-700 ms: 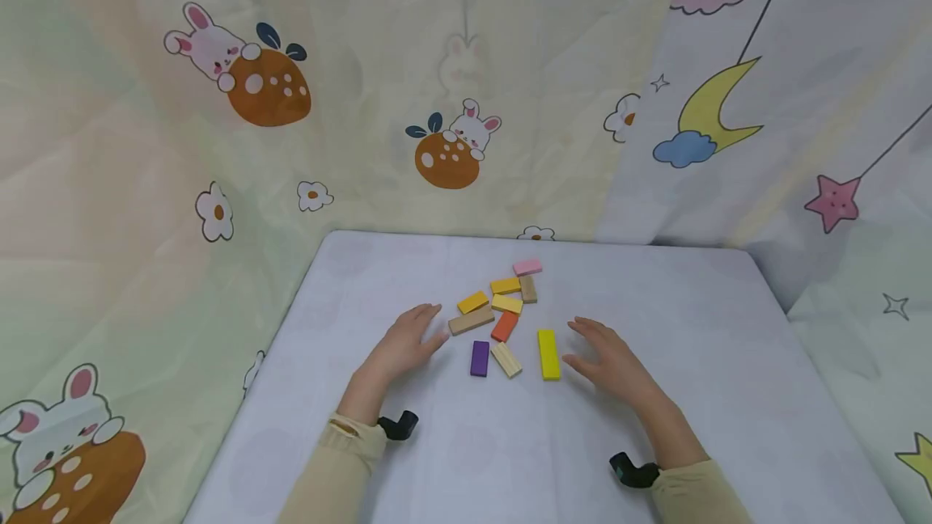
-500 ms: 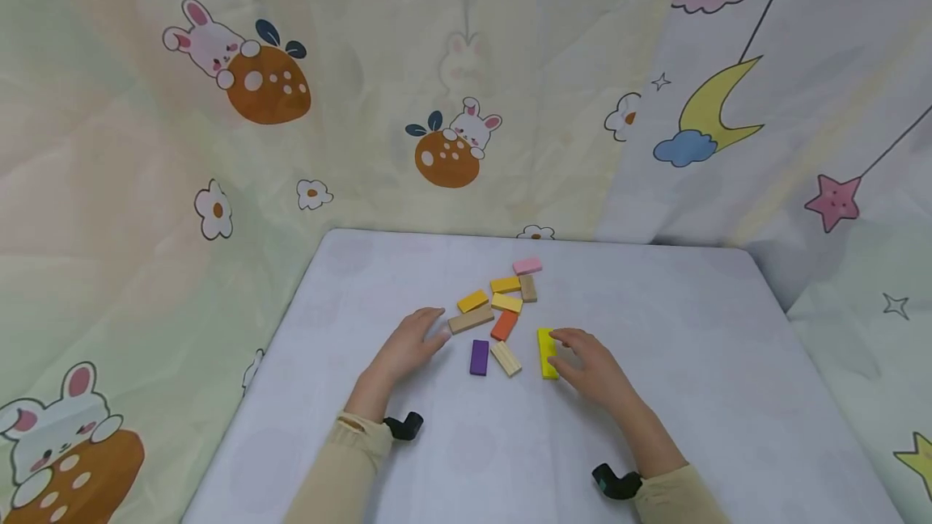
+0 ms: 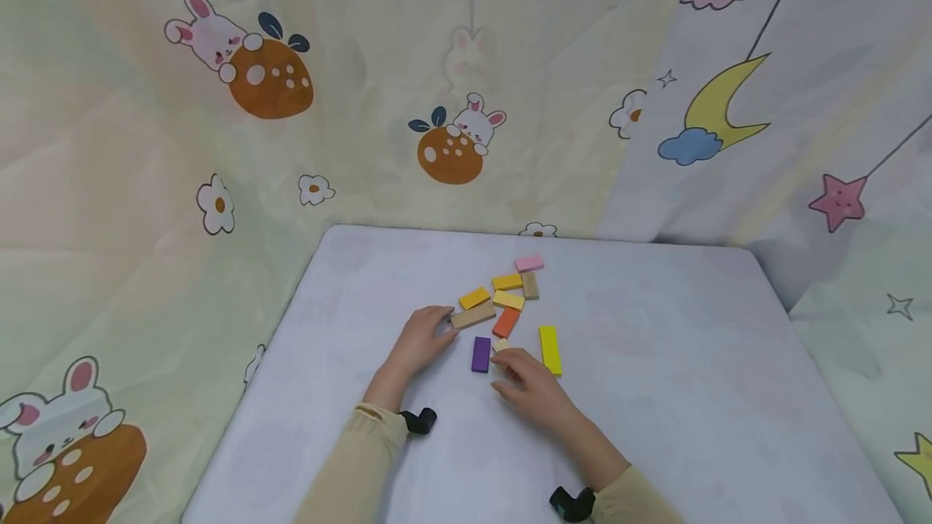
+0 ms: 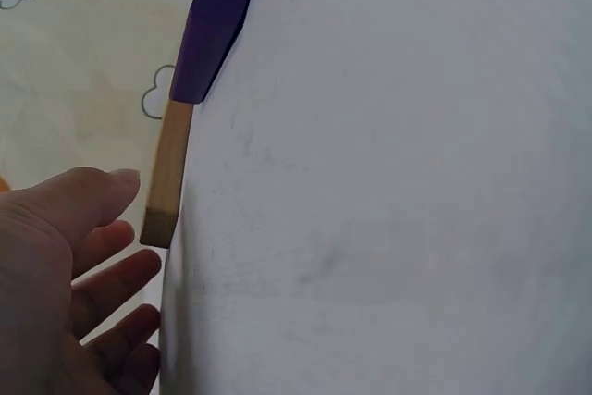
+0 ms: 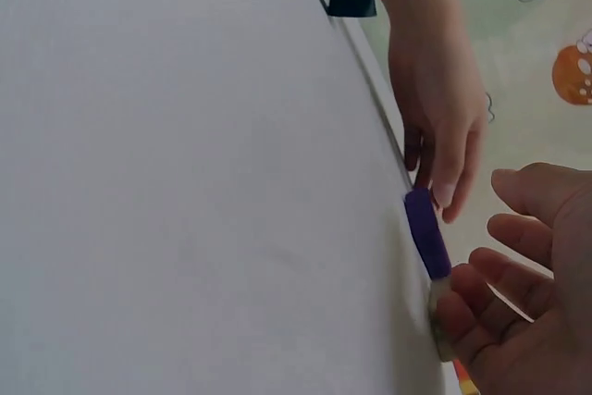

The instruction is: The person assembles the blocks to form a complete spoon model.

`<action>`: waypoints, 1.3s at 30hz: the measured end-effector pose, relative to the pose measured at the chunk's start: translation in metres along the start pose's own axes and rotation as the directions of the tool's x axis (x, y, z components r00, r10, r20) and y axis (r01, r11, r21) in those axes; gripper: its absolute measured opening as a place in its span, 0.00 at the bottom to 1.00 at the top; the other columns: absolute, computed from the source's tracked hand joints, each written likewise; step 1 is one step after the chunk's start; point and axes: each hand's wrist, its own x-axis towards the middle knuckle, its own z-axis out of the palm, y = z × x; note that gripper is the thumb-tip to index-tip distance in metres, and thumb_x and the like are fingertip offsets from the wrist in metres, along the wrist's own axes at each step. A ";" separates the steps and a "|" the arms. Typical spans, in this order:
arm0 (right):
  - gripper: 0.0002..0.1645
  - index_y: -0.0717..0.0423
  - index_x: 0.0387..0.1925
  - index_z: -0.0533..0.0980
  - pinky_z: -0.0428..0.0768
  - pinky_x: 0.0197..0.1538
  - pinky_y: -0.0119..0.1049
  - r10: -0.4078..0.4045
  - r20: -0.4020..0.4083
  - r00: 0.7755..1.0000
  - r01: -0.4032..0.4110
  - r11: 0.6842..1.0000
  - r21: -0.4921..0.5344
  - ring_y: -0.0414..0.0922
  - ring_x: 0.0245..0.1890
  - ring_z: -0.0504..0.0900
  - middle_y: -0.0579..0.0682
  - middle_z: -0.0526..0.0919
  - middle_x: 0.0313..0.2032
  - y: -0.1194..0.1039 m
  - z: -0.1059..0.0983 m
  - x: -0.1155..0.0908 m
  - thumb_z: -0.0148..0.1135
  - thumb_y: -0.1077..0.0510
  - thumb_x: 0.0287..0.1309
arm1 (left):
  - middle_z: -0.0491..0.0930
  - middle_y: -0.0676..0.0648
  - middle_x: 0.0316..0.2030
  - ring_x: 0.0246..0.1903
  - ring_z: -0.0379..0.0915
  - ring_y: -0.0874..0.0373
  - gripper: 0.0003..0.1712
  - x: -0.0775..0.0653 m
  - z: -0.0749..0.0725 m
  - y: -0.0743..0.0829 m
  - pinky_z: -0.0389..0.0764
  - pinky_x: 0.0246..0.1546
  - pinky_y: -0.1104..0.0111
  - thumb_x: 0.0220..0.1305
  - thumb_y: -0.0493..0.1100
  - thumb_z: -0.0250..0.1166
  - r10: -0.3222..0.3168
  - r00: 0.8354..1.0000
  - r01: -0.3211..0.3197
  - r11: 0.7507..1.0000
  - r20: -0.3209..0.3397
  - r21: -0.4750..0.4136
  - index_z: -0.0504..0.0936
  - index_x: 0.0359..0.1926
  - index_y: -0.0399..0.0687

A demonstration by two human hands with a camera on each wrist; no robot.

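Right hand (image 3: 537, 388) at pale block (image 3: 500, 344), fingers loose, contact unclear from here, block roughly midway between the surface's (image 3: 677, 362) side edges; left hand (image 3: 421, 340) just beside tan block (image 3: 473, 314), fingers also loose, pink block (image 3: 529, 264) nearest the far edge.

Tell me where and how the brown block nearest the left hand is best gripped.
Likely the left end of the brown block, pinched across its narrow width, coming from the left: it is long and slim, that end juts past the amber block on its far side, and the yellow block and orange block crowd its right end.
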 end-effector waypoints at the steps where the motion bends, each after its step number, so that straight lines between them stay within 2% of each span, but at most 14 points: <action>1: 0.24 0.42 0.59 0.77 0.81 0.59 0.38 0.013 -0.001 1.000 -0.013 1.000 -0.004 0.39 0.56 0.77 0.40 0.78 0.58 0.000 0.004 0.001 0.66 0.49 0.62 | 0.75 0.46 0.64 0.67 0.66 0.47 0.29 0.001 0.001 0.000 0.65 0.71 0.53 0.67 0.54 0.63 0.008 1.000 -0.008 1.000 -0.011 0.007 0.74 0.66 0.52; 6: 0.24 0.43 0.59 0.77 0.74 0.67 0.49 0.014 -0.067 0.998 -0.017 0.999 -0.039 0.47 0.67 0.71 0.44 0.75 0.64 0.001 0.014 0.002 0.66 0.49 0.62 | 0.78 0.46 0.60 0.64 0.69 0.46 0.26 0.002 0.007 0.001 0.66 0.69 0.52 0.66 0.53 0.65 0.023 0.998 -0.022 1.000 -0.058 0.004 0.78 0.63 0.51; 10: 0.24 0.46 0.60 0.76 0.71 0.69 0.50 0.006 -0.122 0.992 -0.020 0.994 -0.110 0.49 0.67 0.70 0.46 0.73 0.66 0.007 0.017 0.007 0.65 0.50 0.62 | 0.79 0.47 0.58 0.63 0.69 0.46 0.24 0.004 0.010 -0.002 0.67 0.69 0.53 0.66 0.53 0.66 0.023 0.996 -0.023 1.000 -0.083 0.005 0.80 0.60 0.53; 17: 0.26 0.48 0.62 0.75 0.68 0.71 0.52 0.013 -0.155 0.988 -0.040 0.984 -0.171 0.51 0.69 0.68 0.48 0.71 0.68 0.014 0.017 0.017 0.64 0.50 0.63 | 0.79 0.47 0.58 0.63 0.69 0.46 0.23 0.010 0.011 -0.005 0.67 0.69 0.53 0.66 0.53 0.66 0.025 0.995 -0.027 0.999 -0.092 -0.020 0.80 0.60 0.53; 22: 0.25 0.47 0.59 0.78 0.72 0.68 0.50 -0.079 -0.159 0.984 0.050 0.982 -0.180 0.50 0.64 0.73 0.47 0.75 0.64 0.013 0.021 0.020 0.67 0.50 0.60 | 0.78 0.47 0.60 0.64 0.69 0.46 0.24 0.017 0.009 -0.004 0.66 0.69 0.53 0.67 0.54 0.64 0.006 0.997 -0.008 0.999 -0.081 -0.033 0.79 0.61 0.52; 29: 0.22 0.46 0.58 0.79 0.77 0.63 0.44 -0.183 -0.084 0.979 0.156 0.953 -0.259 0.46 0.58 0.75 0.45 0.77 0.61 0.003 0.027 0.024 0.65 0.50 0.62 | 0.76 0.47 0.62 0.66 0.67 0.47 0.27 0.037 0.001 0.003 0.65 0.71 0.54 0.69 0.58 0.60 -0.022 1.000 0.021 0.997 -0.011 -0.069 0.77 0.64 0.53; 31: 0.21 0.47 0.59 0.79 0.78 0.62 0.44 -0.217 -0.031 0.976 0.204 0.949 -0.242 0.46 0.59 0.76 0.44 0.77 0.62 -0.005 0.028 0.023 0.62 0.51 0.64 | 0.76 0.48 0.63 0.66 0.66 0.48 0.27 0.044 -0.002 0.004 0.65 0.71 0.54 0.69 0.59 0.59 -0.024 1.000 0.025 0.997 0.015 -0.068 0.76 0.64 0.54; 34: 0.23 0.48 0.63 0.75 0.77 0.65 0.45 -0.264 0.094 0.960 0.278 0.939 -0.204 0.45 0.64 0.75 0.44 0.75 0.65 -0.017 0.033 0.021 0.58 0.52 0.68 | 0.76 0.48 0.62 0.66 0.66 0.48 0.27 0.051 -0.006 0.004 0.66 0.70 0.54 0.68 0.60 0.61 -0.017 0.999 0.020 0.996 0.041 -0.086 0.78 0.63 0.55; 37: 0.27 0.49 0.67 0.71 0.76 0.66 0.46 -0.252 0.183 0.950 0.289 0.932 -0.220 0.45 0.67 0.73 0.46 0.72 0.68 -0.027 0.040 0.020 0.55 0.50 0.69 | 0.77 0.48 0.61 0.65 0.67 0.48 0.27 0.056 -0.008 0.003 0.67 0.69 0.55 0.66 0.59 0.63 -0.015 0.998 0.021 0.995 0.060 -0.097 0.79 0.62 0.55; 39: 0.29 0.49 0.68 0.70 0.76 0.66 0.46 -0.187 0.182 0.965 0.232 0.936 -0.266 0.45 0.68 0.72 0.47 0.71 0.70 -0.031 0.043 0.021 0.55 0.47 0.69 | 0.77 0.48 0.60 0.64 0.67 0.49 0.26 0.058 -0.009 0.002 0.67 0.69 0.55 0.66 0.59 0.64 -0.023 0.997 0.032 0.993 0.078 -0.110 0.79 0.61 0.57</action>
